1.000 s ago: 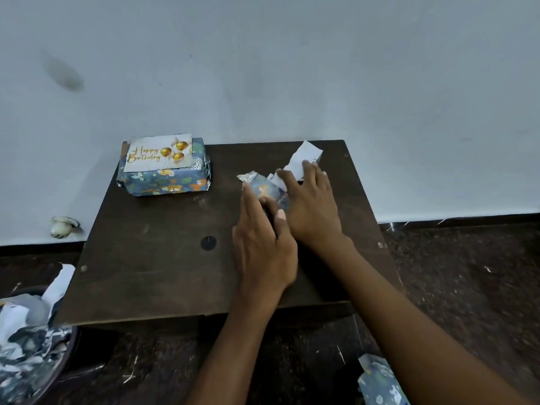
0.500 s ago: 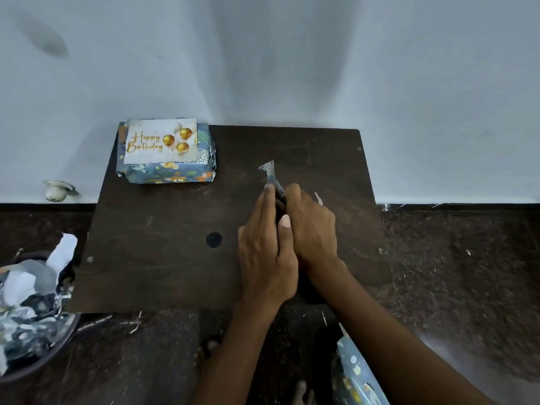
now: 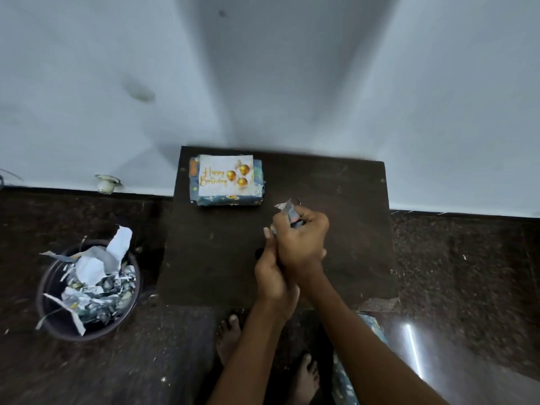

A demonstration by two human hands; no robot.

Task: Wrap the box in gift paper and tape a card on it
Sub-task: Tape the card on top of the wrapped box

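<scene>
Scraps of gift paper were bunched in the right hand, its grip curled tight around them at frame centre, above the dark desk. Beneath it, the left hand clasped the right one; whether its grip pinched any paper could not be told. Further up, the wrapped box sat at the desk's upper left, a "Happy Birthday" card on top. Lower left, a bin of paper waste stood on the floor.
</scene>
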